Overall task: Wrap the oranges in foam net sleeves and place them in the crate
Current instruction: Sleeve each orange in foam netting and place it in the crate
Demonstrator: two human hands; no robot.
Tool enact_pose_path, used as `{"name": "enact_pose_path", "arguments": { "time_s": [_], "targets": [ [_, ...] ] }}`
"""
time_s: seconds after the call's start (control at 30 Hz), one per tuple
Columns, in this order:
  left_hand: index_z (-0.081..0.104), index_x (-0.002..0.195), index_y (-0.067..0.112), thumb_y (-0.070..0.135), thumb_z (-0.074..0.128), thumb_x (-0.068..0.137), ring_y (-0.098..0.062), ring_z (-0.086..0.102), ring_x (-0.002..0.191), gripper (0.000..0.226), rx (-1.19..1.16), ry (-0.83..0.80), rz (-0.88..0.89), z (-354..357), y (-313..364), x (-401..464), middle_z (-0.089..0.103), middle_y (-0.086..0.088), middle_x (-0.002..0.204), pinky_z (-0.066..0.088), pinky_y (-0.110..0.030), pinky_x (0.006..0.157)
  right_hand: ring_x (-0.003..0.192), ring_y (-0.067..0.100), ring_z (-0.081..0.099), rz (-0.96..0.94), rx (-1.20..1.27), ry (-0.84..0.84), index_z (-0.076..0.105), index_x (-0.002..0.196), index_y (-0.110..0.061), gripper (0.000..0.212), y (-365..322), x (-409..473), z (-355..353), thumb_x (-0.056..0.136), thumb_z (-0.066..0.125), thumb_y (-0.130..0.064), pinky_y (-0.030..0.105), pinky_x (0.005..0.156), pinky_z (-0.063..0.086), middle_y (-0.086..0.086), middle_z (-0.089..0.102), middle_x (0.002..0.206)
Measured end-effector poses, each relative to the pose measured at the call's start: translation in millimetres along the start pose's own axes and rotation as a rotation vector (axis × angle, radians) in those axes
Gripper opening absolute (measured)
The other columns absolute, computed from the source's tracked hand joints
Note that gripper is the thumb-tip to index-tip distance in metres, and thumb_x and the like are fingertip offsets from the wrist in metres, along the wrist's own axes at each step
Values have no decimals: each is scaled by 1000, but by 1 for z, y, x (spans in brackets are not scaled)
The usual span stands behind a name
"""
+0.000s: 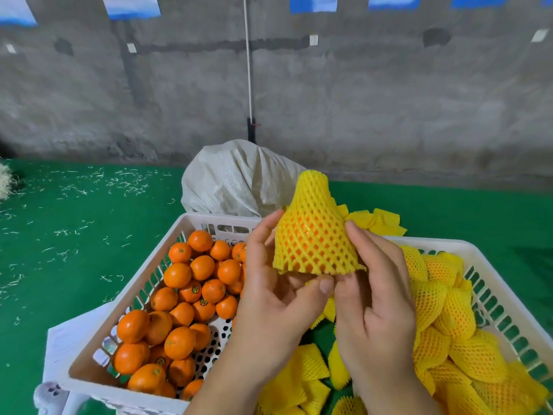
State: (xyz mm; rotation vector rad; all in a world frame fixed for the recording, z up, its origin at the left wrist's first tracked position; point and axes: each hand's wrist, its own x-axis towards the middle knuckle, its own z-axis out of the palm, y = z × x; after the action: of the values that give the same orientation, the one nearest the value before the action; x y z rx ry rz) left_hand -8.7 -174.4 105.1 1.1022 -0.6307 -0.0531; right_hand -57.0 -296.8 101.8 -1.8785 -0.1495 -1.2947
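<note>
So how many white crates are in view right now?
2: the left crate holds bare oranges; the right crate holds wrapped oranges. No others in view.

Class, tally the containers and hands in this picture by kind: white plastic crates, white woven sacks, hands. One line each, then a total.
White plastic crates: 2
White woven sack: 1
Hands: 2
Total: 5
</note>
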Motion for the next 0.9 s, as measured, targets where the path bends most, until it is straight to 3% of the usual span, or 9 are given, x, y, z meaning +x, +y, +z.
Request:
{"name": "enact_pose_path", "arguments": {
  "time_s": [0.1, 0.27, 0.33, 0.4, 0.47, 0.57, 0.67, 0.77, 0.9],
  "targets": [
    [49, 144, 37, 9, 83, 82, -27, 69, 119, 75, 39, 18, 57, 0, 15, -2, 62, -7, 140, 59, -33, 91, 123, 13, 59, -91, -36, 84, 62, 132, -8, 35, -14, 8, -6, 100, 50, -6, 22, 102, 45, -2, 59, 127],
    [61, 125, 41, 25, 89, 67, -28, 73, 109, 67, 116, 246, 66, -5, 19, -2, 72, -6, 124, 60, -29, 82, 117, 15, 62, -106, -28, 3, 68, 121, -16, 26, -26, 3, 4, 98, 54, -12, 23, 96, 48, -3, 62, 122],
    [60, 124, 44, 27, 87, 66, -23, 73, 110, 67, 145, 245, 74, -11, 18, -5, 72, -2, 124, 59, -27, 83, 119, 22, 62, 82, 87, -53, 65, 124, -25, 27, -30, -5, 9, 97, 59, -26, 27, 93, 52, -5, 60, 128],
    [58, 123, 46, 31, 88, 66, -21, 72, 110, 67, 191, 238, 76, -14, 18, -9, 71, 2, 124, 59, -26, 82, 120, 24, 63, 385, 369, -133, 53, 136, -33, 52, -37, -10, 13, 92, 65, -57, 32, 92, 56, -4, 62, 131],
    [57, 125, 45, 31, 89, 66, -21, 71, 109, 68, 249, 219, 88, -14, 17, -12, 71, 1, 123, 58, -25, 82, 121, 15, 64, 653, 578, -192, 45, 140, -48, 76, -34, -15, 15, 76, 68, -81, 39, 97, 54, -14, 64, 131],
    [56, 128, 39, 27, 89, 70, -19, 73, 102, 68, 261, 154, 70, -12, 9, -18, 71, 1, 120, 58, -21, 77, 118, -1, 64, 823, 565, -279, 44, 127, -73, 72, -30, -20, 15, 63, 72, -88, 44, 104, 50, -31, 62, 128],
    [55, 134, 40, 29, 89, 71, -23, 77, 96, 72, 313, 100, -19, -18, 2, -23, 72, 2, 117, 63, -34, 73, 122, 12, 66, 887, 671, -239, 55, 127, -63, 69, -24, -25, 13, 65, 84, -74, 45, 104, 50, -16, 67, 131],
    [57, 138, 45, 34, 83, 77, -25, 75, 88, 67, 480, 55, -62, -35, -6, -29, 73, 1, 110, 64, -49, 75, 121, 31, 66, 1026, 881, -118, 58, 138, -40, 84, -21, -26, 13, 65, 87, -68, 50, 97, 55, 5, 66, 136],
    [60, 137, 53, 51, 74, 83, -11, 70, 90, 56, 646, 50, -74, -37, -22, -42, 71, 13, 112, 56, -21, 74, 104, 39, 73, 1223, 1006, -13, 64, 131, -21, 77, -15, -29, 7, 66, 90, -54, 45, 75, 61, 19, 72, 121]
  ]
}}
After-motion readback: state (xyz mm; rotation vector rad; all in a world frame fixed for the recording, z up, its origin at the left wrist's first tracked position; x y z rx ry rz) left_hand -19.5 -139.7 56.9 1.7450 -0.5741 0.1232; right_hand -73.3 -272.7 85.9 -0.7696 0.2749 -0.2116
